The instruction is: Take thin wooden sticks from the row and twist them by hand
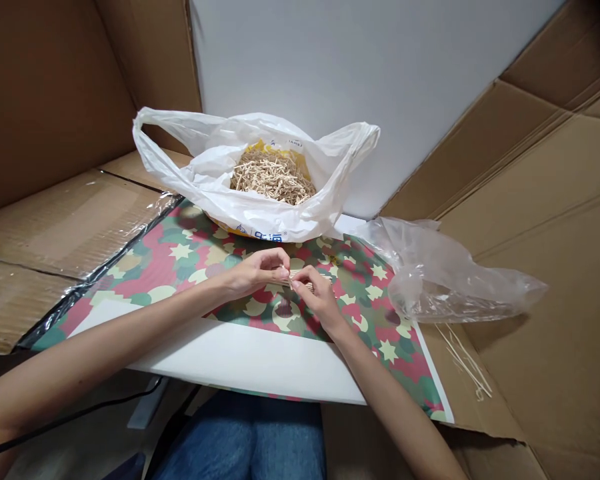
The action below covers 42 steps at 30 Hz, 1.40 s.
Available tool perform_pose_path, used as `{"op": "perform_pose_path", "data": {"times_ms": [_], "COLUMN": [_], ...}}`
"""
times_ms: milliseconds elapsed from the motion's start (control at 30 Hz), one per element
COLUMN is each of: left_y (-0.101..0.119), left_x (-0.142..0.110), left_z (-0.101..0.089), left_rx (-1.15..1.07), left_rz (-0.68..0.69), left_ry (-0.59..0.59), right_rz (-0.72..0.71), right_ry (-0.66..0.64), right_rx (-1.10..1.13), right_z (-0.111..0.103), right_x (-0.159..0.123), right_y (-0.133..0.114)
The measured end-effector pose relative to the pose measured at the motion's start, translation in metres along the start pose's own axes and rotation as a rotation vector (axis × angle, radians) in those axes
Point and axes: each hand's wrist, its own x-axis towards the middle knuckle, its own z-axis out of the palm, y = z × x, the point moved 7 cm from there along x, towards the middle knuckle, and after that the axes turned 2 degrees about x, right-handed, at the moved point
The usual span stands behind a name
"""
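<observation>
Both hands meet over the patterned sheet [250, 308], in front of the white plastic bag. Between them is a small bundle of thin pale sticks [310, 285], lying roughly crosswise. My left hand [263, 270] pinches the bundle's left end between thumb and fingers. My right hand [316, 292] is closed on its middle, fingertips nearly touching those of the left; stick ends poke out past it on the right. Just beyond, the white plastic bag [300, 223] stands with its mouth wide, holding a heap of short pale pieces [275, 177].
A clear plastic bag [435, 273] lies at the right edge of the sheet. Several long thin strands [465, 363] rest on the cardboard [500, 407] below it. Cardboard walls [545, 220] rise on both sides, with a white wall [350, 60] behind.
</observation>
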Motion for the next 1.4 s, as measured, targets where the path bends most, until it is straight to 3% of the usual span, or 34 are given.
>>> {"op": "perform_pose_path", "data": {"times_ms": [233, 400, 533, 700, 933, 1167, 1233, 1400], "left_y": [0.004, 0.003, 0.002, -0.001, 0.009, 0.015, 0.015, 0.011], "left_x": [-0.001, -0.002, -0.003, -0.002, -0.003, -0.003, -0.003, -0.003], "left_z": [0.0, 0.0, 0.003, 0.005, -0.005, -0.015, -0.016, -0.007], "left_rx": [0.121, 0.196, 0.252, 0.195, 0.022, -0.017, -0.022, -0.022], "left_rz": [0.066, 0.081, 0.071, 0.077, 0.061, 0.093, 0.101, 0.071], "left_ry": [-0.034, -0.004, -0.022, -0.026, 0.101, 0.113, 0.122, 0.108], "right_rz": [0.179, 0.203, 0.154, 0.115, 0.058, 0.143, 0.146, 0.113], "right_ry": [-0.137, -0.061, 0.04, 0.062, -0.069, -0.236, -0.212, 0.04], "right_rx": [0.357, 0.456, 0.411, 0.301, 0.153, 0.246, 0.293, 0.355], "right_z": [0.018, 0.02, 0.013, 0.009, 0.001, 0.009, 0.01, 0.001], "right_x": [0.001, 0.0, 0.001, 0.0, 0.004, 0.001, 0.001, 0.001], "right_y": [0.008, 0.012, 0.01, 0.001, -0.004, 0.004, 0.004, 0.006]}}
